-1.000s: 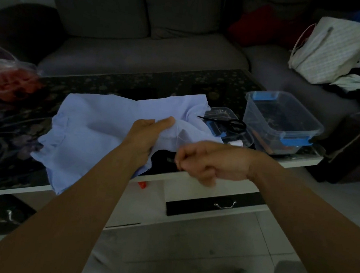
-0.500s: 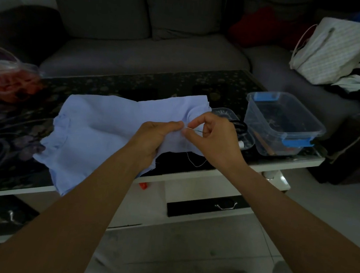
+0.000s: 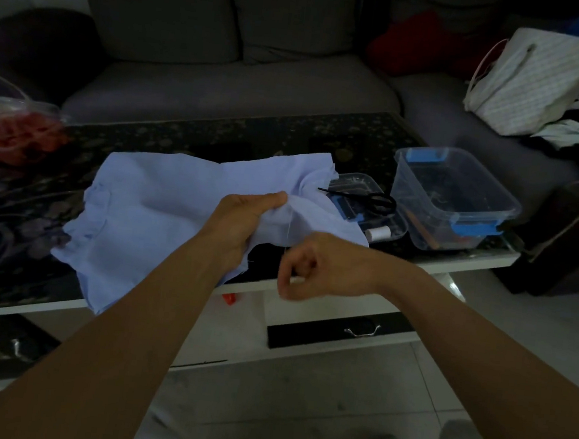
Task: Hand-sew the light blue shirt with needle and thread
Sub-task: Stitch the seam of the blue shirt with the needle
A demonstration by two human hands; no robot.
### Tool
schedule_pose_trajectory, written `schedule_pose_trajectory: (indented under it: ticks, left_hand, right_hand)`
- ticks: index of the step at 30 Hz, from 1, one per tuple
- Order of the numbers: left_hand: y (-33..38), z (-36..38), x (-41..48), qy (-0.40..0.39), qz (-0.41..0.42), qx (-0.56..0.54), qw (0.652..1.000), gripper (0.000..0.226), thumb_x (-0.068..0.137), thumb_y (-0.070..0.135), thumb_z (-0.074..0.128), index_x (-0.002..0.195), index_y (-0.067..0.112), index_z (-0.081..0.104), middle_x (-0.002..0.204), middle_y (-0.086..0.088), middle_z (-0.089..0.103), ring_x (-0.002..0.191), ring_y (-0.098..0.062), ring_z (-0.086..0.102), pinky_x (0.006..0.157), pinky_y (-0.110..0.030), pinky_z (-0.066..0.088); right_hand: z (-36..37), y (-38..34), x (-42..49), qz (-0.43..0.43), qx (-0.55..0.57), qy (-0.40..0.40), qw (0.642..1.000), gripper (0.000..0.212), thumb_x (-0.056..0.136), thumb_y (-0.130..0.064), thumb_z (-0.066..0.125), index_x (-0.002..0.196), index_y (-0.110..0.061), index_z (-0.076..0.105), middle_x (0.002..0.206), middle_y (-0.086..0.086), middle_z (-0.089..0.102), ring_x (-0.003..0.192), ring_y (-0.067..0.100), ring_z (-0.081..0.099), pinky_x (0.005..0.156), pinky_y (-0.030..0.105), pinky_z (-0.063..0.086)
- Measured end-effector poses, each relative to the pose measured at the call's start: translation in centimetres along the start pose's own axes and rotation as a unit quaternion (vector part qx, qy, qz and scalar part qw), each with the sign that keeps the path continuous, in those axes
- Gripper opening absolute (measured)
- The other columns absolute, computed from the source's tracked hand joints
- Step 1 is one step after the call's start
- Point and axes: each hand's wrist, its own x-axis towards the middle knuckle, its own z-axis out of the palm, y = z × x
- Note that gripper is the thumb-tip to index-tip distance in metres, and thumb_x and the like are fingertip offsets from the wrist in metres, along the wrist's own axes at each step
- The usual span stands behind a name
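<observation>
Dim room, grey sofa (image 3: pixel 224 80) behind a dark glass-topped coffee table (image 3: pixel 189 137) that carries the work. Far left on the table sits a clear plastic pack (image 3: pixel 11 133) of something red. Next comes the light blue shirt (image 3: pixel 153 212), spread crumpled over the table's front half with one corner hanging off the near edge. The left hand (image 3: pixel 245 221) grips a raised fold of it, thumb on top and fingers tucked under the cloth. From that fold a pale thread (image 3: pixel 289 233) drops almost straight toward the person, to the right hand (image 3: pixel 312 264), which hangs just off the table's front edge with fingers curled in and seems to pinch the thread; the needle is too small to make out. So the stitch site lies up and slightly left of the right hand, and the thread's line runs from the fold toward the body. My read is that a stitch is being drawn through, and the pull should follow that line while the left hand steadies the fold. Further right lie black scissors (image 3: pixel 365 200), a white spool (image 3: pixel 378 233) and a clear box (image 3: pixel 477 217) with blue clips, and a striped bag (image 3: pixel 531 80) rests on the sofa
</observation>
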Motion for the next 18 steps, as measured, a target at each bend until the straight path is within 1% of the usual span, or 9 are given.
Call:
schedule_pose_trajectory:
  ticks: [2,5,7,9,11,13,14,16,18]
  left_hand:
    - [0.0,0.0,0.1,0.009,0.003,0.000,1.000,0.015,0.084,0.023,0.070,0.082,0.008,0.072,0.076,-0.006,0.072,0.071,-0.018,0.067,0.066,-0.025,0.052]
    - [0.0,0.0,0.1,0.002,0.001,-0.006,1.000,0.014,0.084,0.023,0.069,0.084,0.008,0.072,0.073,-0.003,0.073,0.065,-0.013,0.068,0.059,-0.020,0.052]
    - [0.0,0.1,-0.1,-0.004,-0.001,-0.009,1.000,0.015,0.086,0.022,0.067,0.081,0.008,0.071,0.070,-0.003,0.073,0.062,-0.012,0.068,0.055,-0.019,0.052]
    - [0.0,0.0,-0.2,-0.022,-0.002,-0.016,1.000,0.017,0.088,0.022,0.064,0.084,0.007,0.071,0.073,-0.005,0.073,0.067,-0.013,0.069,0.059,-0.021,0.053]
    - [-0.1,-0.1,0.0,-0.037,0.001,-0.017,0.999,0.019,0.089,0.021,0.062,0.092,0.004,0.071,0.087,-0.011,0.073,0.081,-0.018,0.069,0.072,-0.026,0.055]
    - [-0.2,-0.2,0.1,-0.036,0.000,-0.015,0.999,0.023,0.089,0.022,0.063,0.102,0.005,0.070,0.099,-0.014,0.072,0.094,-0.024,0.068,0.085,-0.033,0.054]
    - [-0.3,-0.2,0.2,-0.032,-0.005,-0.010,0.999,0.027,0.089,0.024,0.064,0.106,0.005,0.068,0.103,-0.015,0.071,0.099,-0.027,0.066,0.090,-0.036,0.053]
    - [-0.4,-0.1,0.4,-0.031,-0.013,0.005,0.999,0.034,0.088,0.028,0.064,0.113,0.005,0.066,0.107,-0.016,0.070,0.103,-0.029,0.064,0.095,-0.039,0.051]
    - [-0.4,0.0,0.5,-0.041,-0.012,0.007,0.999,0.031,0.087,0.025,0.066,0.109,0.003,0.069,0.105,-0.017,0.070,0.102,-0.030,0.065,0.095,-0.038,0.051]
  right_hand:
    - [0.1,-0.1,-0.3,0.043,-0.012,-0.094,0.995,0.003,0.085,-0.019,0.072,0.082,-0.018,0.071,0.044,-0.013,0.036,0.045,0.005,0.035,0.052,0.012,0.029]
    - [0.0,0.0,-0.5,0.059,-0.031,-0.096,0.993,0.009,0.085,-0.020,0.073,0.087,-0.011,0.073,0.042,-0.016,0.040,0.045,0.003,0.039,0.055,0.011,0.031]
    - [-0.3,0.1,-0.5,0.047,-0.014,-0.027,0.998,0.006,0.085,-0.019,0.072,0.084,-0.013,0.073,0.043,-0.016,0.043,0.045,0.003,0.040,0.059,0.015,0.034]
    - [-0.5,0.3,-0.2,0.036,0.022,0.104,0.994,0.008,0.084,-0.018,0.073,0.077,-0.015,0.071,0.044,-0.014,0.045,0.045,0.002,0.041,0.056,0.015,0.035]
    - [-0.6,0.7,0.4,0.026,0.025,0.255,0.966,0.017,0.082,-0.020,0.075,0.068,-0.020,0.064,0.044,-0.012,0.043,0.043,0.003,0.041,0.053,0.017,0.034]
    - [-0.5,1.1,1.0,0.031,0.008,0.362,0.932,0.019,0.080,-0.024,0.075,0.068,-0.021,0.061,0.044,-0.011,0.043,0.042,0.004,0.043,0.052,0.022,0.035]
    - [-0.4,1.2,1.2,0.039,0.000,0.394,0.918,0.018,0.079,-0.029,0.075,0.070,-0.020,0.062,0.045,-0.011,0.042,0.042,0.003,0.044,0.050,0.023,0.036]
    - [-0.1,1.3,1.5,0.056,-0.009,0.426,0.903,0.023,0.078,-0.039,0.076,0.076,-0.019,0.064,0.047,-0.012,0.041,0.043,0.001,0.046,0.048,0.019,0.034]
    - [0.1,1.4,1.6,0.063,-0.024,0.439,0.896,0.023,0.078,-0.041,0.075,0.078,-0.021,0.064,0.049,-0.015,0.041,0.044,-0.002,0.046,0.049,0.014,0.032]
